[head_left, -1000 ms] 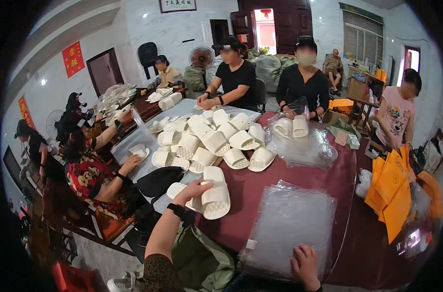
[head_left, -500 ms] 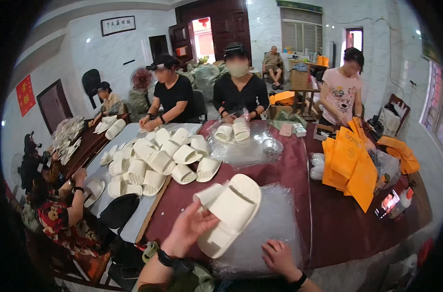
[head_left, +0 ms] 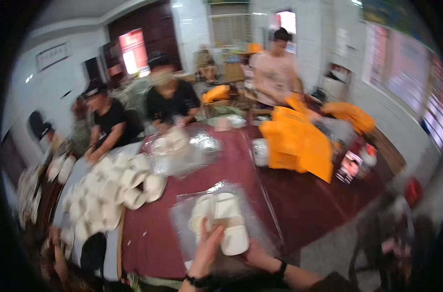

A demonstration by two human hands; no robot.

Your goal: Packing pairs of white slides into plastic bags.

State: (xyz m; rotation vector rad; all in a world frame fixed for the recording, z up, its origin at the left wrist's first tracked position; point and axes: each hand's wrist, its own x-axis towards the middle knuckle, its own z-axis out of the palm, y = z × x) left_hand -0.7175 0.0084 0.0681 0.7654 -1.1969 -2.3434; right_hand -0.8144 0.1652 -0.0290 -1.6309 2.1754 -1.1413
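Both white slippers point(head_left: 220, 221) now lie paired on the clear bag point(head_left: 182, 219) near me, carried over from the left pile point(head_left: 112, 187), my left hand point(head_left: 208, 248) pressing them flat, my right hand point(head_left: 254, 253) seemingly gripping the bag's edge.
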